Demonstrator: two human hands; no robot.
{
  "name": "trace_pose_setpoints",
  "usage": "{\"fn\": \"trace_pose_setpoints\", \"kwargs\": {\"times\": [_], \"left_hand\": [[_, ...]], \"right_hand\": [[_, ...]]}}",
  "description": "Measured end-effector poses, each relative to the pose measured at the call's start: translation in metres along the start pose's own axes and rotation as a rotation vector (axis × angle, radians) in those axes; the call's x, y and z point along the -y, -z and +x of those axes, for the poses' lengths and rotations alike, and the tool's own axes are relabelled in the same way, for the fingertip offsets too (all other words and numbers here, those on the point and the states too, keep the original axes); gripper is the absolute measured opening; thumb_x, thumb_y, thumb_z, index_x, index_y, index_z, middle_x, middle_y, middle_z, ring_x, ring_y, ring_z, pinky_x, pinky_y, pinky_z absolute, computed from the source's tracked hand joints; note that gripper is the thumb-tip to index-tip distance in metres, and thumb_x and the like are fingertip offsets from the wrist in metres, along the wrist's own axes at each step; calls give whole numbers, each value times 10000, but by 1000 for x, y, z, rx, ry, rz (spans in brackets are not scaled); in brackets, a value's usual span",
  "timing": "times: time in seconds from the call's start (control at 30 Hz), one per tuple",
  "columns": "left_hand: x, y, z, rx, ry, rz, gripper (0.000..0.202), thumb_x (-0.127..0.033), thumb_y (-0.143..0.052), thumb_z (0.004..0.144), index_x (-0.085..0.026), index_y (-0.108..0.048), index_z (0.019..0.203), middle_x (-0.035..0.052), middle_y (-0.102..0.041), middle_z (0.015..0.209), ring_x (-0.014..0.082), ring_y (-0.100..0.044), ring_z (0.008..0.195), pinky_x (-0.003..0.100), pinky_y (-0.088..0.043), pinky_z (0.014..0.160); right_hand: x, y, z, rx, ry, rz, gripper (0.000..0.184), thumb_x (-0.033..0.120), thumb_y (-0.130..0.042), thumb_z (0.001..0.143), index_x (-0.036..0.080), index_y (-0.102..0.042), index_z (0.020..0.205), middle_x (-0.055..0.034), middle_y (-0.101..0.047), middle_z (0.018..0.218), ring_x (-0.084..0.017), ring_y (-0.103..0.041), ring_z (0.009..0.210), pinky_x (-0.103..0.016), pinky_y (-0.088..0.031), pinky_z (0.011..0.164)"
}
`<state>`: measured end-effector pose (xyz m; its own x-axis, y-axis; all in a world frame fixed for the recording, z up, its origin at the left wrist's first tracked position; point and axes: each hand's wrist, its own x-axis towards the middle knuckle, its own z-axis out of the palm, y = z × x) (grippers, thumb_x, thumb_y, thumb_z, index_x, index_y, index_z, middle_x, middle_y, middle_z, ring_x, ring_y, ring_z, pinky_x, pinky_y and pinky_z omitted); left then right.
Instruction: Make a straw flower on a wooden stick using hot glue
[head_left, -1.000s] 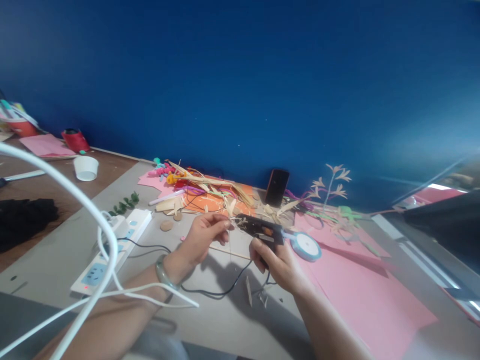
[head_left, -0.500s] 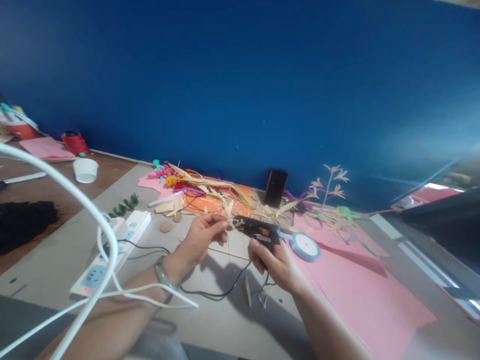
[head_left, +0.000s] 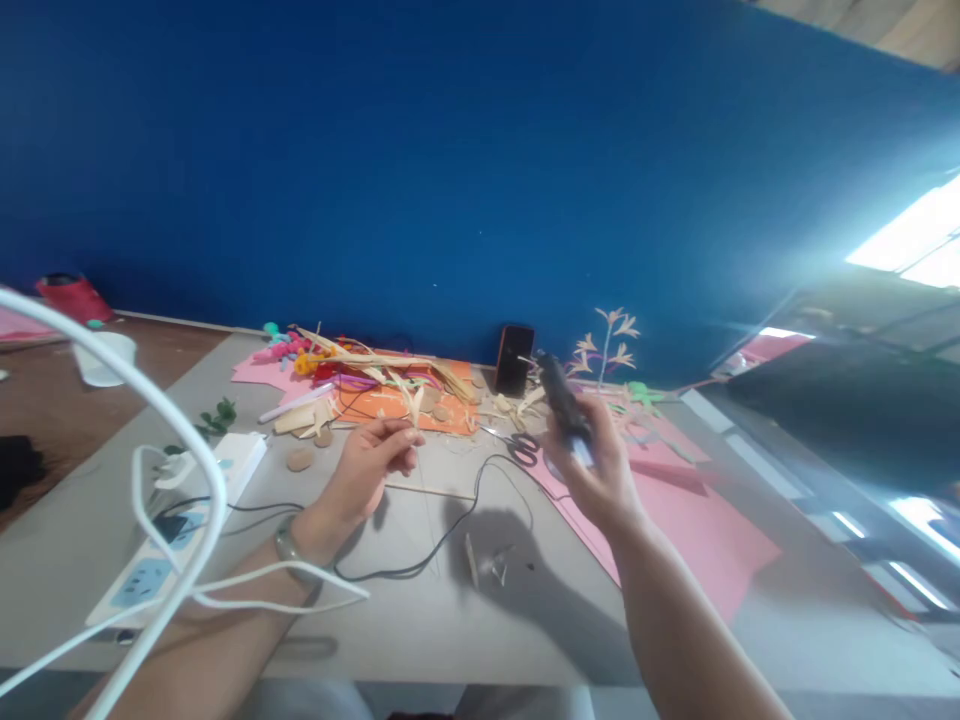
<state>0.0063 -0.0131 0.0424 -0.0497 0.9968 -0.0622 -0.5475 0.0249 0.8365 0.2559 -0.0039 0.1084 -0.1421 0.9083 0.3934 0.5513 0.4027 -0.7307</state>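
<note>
Between thumb and fingertips, my left hand (head_left: 375,462) pinches a small pale dried-husk flower (head_left: 415,402), its petals upright above the fingers and a thin wire stem hanging below. My right hand (head_left: 604,475) is wrapped around a black hot glue gun (head_left: 559,392), raised over the table with its nozzle pointing up and away from me. A dark cord (head_left: 420,570) runs across the table towards that hand. Scissors with dark handles (head_left: 525,450) lie just left of the right hand. Behind it stands a sprig of similar husk flowers (head_left: 611,345).
Husk strips (head_left: 390,362) are heaped on orange paper (head_left: 367,412) at the back. A phone (head_left: 514,358) leans against the blue wall. Pink paper (head_left: 697,520) covers the right side. On the left are a power strip (head_left: 214,490), a looping white cable (head_left: 202,440) and a white cup (head_left: 105,358).
My right hand has drawn the glue gun away from the flower, rightward and up, turning its nozzle away from me. The scissors have come into view; the ribbon roll is now hidden.
</note>
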Motion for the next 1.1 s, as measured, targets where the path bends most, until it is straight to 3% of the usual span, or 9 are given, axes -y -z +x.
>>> {"fn": "trace_pose_setpoints", "kwargs": {"times": [0.17,0.33,0.47,0.6,0.7,0.8,0.87,0.93,1.1], "left_hand": [[2,2,2,17,-13,-5,222,-257,-777,642,-127,-635,755,21,-691,683,60,-541,460,178,-408,439],[5,5,3,43,-3,3,210,-261,-778,646,-131,-641,740,13,-687,684,60,-546,467,168,-408,425],[4,7,3,42,13,9,207,-258,-782,640,-128,-648,730,11,-684,681,58,-547,467,165,-413,425],[2,6,4,41,6,-1,202,-255,-782,642,-134,-653,738,7,-685,680,59,-549,465,166,-420,425],[1,5,3,44,6,3,202,-253,-783,636,-131,-652,731,4,-679,666,60,-548,461,165,-417,418],[1,4,1,45,10,12,209,-254,-784,632,-126,-646,722,9,-681,670,60,-546,458,165,-416,417],[0,4,1,43,15,13,213,-253,-785,630,-126,-641,725,13,-685,678,59,-547,460,164,-415,419],[0,4,1,41,17,9,216,-250,-785,628,-128,-639,730,12,-684,678,60,-547,459,162,-411,418],[0,3,1,46,3,-2,216,-253,-787,622,-129,-639,718,7,-676,664,61,-543,454,165,-403,414]], "right_hand": [[-36,1,-16,132,113,-485,375,182,-501,797,186,-450,1169,-89,-587,946,-224,-544,811,-332,-414,706],[-86,-17,-30,294,-103,-807,302,176,-484,824,91,-491,1113,-162,-587,974,-277,-554,872,-351,-386,722],[-102,-20,-30,333,-212,-876,323,174,-493,835,70,-492,1141,-190,-586,1022,-294,-559,911,-352,-378,734],[-89,-15,-35,298,-161,-877,411,190,-569,795,78,-494,1183,-195,-581,1060,-320,-541,973,-382,-376,789],[-61,-15,-48,204,67,-813,413,209,-612,783,141,-520,1180,-176,-572,1135,-324,-503,1065,-412,-349,868],[-29,-22,-61,476,294,-543,101,232,-536,881,183,-613,926,-72,-636,875,-194,-573,817,-316,-369,787],[-13,-31,-65,673,437,-486,122,207,-524,895,184,-636,850,-49,-637,791,-168,-571,760,-309,-355,793],[-4,-41,-64,753,430,-545,126,240,-570,879,168,-648,811,-59,-644,785,-173,-581,762,-314,-349,795],[3,-60,-61,753,97,-790,181,301,-660,794,120,-649,793,-111,-664,828,-227,-614,784,-331,-370,772]]}}
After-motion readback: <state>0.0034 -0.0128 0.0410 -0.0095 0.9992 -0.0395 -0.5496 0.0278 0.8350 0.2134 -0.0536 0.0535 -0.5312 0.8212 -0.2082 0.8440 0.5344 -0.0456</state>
